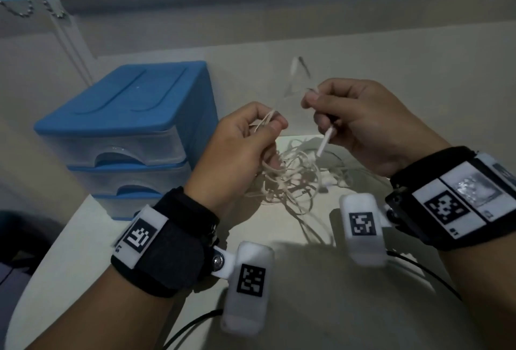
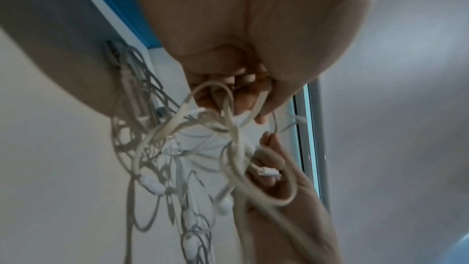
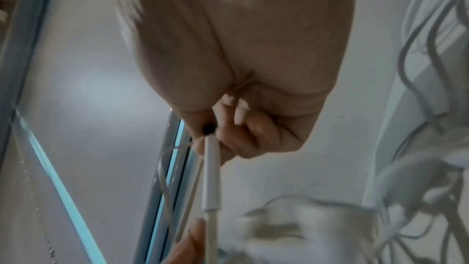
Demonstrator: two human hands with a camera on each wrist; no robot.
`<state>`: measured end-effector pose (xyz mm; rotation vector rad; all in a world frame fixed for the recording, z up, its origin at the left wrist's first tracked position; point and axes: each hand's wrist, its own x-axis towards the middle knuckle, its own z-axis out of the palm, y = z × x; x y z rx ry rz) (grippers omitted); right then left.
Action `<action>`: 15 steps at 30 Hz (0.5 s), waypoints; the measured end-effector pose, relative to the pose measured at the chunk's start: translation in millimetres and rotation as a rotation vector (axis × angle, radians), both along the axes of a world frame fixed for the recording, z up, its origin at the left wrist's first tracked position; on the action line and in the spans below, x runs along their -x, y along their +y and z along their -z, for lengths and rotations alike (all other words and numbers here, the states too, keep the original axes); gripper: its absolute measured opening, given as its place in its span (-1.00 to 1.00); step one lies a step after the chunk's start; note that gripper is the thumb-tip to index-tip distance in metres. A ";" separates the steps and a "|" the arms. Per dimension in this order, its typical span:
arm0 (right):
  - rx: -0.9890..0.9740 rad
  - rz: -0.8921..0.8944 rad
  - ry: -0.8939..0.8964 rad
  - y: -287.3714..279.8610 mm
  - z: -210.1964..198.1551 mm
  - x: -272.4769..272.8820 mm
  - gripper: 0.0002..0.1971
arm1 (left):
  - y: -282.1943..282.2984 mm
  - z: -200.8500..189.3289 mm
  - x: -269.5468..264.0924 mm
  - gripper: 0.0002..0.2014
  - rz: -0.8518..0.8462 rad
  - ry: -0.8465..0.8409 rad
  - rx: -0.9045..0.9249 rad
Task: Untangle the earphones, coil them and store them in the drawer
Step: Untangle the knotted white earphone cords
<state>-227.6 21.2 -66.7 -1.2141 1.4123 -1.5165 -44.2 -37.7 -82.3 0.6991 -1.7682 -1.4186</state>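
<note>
The left hand (image 1: 237, 148) pinches a bunch of cream strands while the right hand (image 1: 360, 123) grasps the white plug stem (image 1: 325, 141) in curled fingers; the tangled earphones (image 1: 290, 179) hang onto the desk (image 1: 279, 238), beside the blue drawer unit (image 1: 125, 131). Best, I think, to feed the plug back through loops slowly, never tugging knots tight.

We see a bright blue drawer unit (image 1: 122, 104) with clear drawer fronts. The earphones (image 1: 290, 179) are cream-white. Our black wristbands (image 1: 173, 246) carry black-and-white square codes.
</note>
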 end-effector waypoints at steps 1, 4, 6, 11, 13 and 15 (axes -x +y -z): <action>-0.001 0.019 -0.029 -0.1 1.5 2.2 -0.85 | 0.1 1.0 0.5 -0.87 -0.007 -0.008 -0.002; 0.020 0.016 -0.101 2.0 5.0 3.5 -0.84 | 2.6 1.3 1.2 -0.85 -0.001 -0.108 0.053; 0.036 -0.003 -0.126 3.7 6.7 1.3 -0.83 | 3.7 1.5 0.6 -0.85 0.026 -0.154 0.068; 0.104 -0.043 -0.248 6.4 6.4 -1.3 -0.80 | 7.1 1.9 -0.7 -0.78 0.162 -0.272 0.125; 0.140 -0.031 -0.300 6.9 5.8 0.0 -0.78 | 7.1 2.6 -0.8 -0.85 0.168 -0.312 0.151; 0.170 0.005 -0.352 7.1 5.5 2.7 -0.77 | 5.3 3.7 -1.0 -0.90 0.137 -0.301 0.141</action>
